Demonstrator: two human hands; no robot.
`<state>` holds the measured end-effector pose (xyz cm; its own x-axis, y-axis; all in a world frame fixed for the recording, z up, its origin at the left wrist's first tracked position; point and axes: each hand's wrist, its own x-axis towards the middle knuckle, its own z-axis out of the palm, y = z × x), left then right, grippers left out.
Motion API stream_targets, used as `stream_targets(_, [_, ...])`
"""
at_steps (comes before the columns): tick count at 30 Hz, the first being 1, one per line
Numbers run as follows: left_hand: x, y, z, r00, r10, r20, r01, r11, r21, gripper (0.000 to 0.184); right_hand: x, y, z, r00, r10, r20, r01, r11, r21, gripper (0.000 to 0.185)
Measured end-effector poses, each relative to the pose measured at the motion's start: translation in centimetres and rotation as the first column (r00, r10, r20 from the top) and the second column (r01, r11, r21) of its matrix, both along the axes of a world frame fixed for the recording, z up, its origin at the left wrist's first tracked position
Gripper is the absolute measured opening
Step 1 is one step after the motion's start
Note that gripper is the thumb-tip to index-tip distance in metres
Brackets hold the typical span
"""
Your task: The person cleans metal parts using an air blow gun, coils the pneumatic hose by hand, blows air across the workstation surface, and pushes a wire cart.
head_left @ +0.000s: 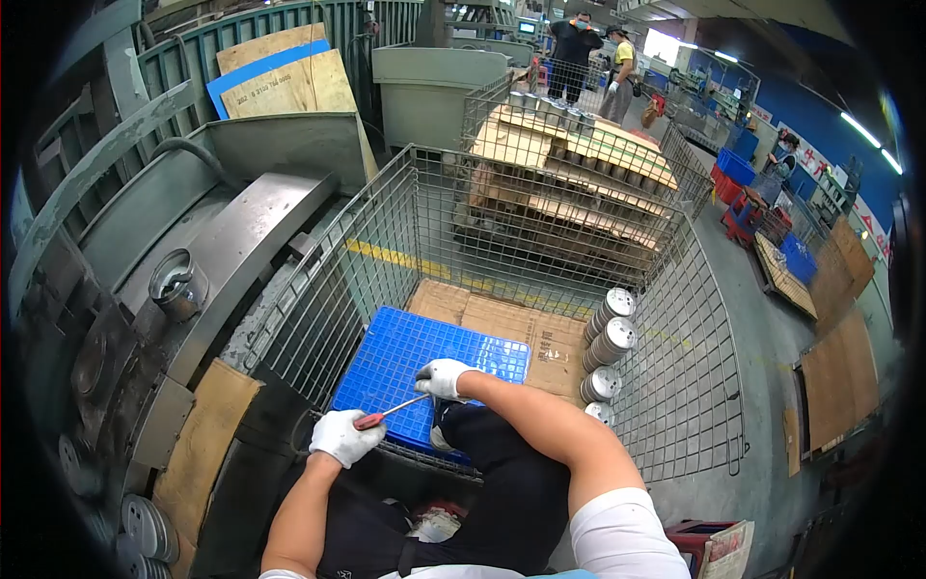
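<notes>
In the white-gloved left hand (347, 439), clenches the red handle (368, 422) of a slim metal tool (393, 411), aslant over the near part of the blue plastic grid (405, 343). Might jab the right hand (442, 379) at the shaft's far end, if shoved or twisted; cannot tell whether gripping there or only touching. Farther right, could topple the stacked metal cylinders (611, 343) by jolting the wire basket (741, 446).

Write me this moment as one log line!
left hand: grips red-handled tool | right hand: at tool's far end | blue panel: in cage | metal cylinders: cage's right side
</notes>
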<state>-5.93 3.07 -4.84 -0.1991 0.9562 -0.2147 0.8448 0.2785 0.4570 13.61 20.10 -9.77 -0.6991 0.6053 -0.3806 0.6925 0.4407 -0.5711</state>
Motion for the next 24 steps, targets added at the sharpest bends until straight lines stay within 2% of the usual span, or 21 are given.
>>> stream_targets(4, [0.7, -0.1, 0.4, 0.995, -0.101, -0.025, 0.100, 0.994, -0.036, 0.044, 0.0, 0.0, -0.6, 1.000, -0.029, -0.011, 0.028, 0.999, -0.024, 0.045])
stream_targets(9, [0.4, 0.1, 0.2, 0.998, -0.058, -0.032, 0.057, 0.998, -0.029, 0.044, 0.0, 0.1, -0.8, 1.000, -0.011, 0.013, 0.012, 0.998, -0.058, 0.042])
stream_targets(13, [-0.4, 0.0, -0.4, 1.000, -0.003, -0.006, 0.004, 0.999, 0.040, 0.044, -0.2, 0.2, -1.6, 1.000, 0.005, 0.018, -0.004, 0.999, -0.049, 0.040])
stream_targets(19, [-0.4, 0.1, 0.2, 0.997, 0.017, -0.074, -0.017, 1.000, -0.002, 0.043, -0.6, -0.2, -1.2, 0.987, 0.084, 0.137, -0.088, 0.996, 0.026, 0.044])
stream_targets(24, [-0.7, 0.3, -0.5, 0.993, 0.061, -0.097, -0.062, 0.998, -0.008, 0.043, -0.7, 0.0, -2.1, 0.994, 0.032, 0.106, -0.035, 0.999, 0.027, 0.046])
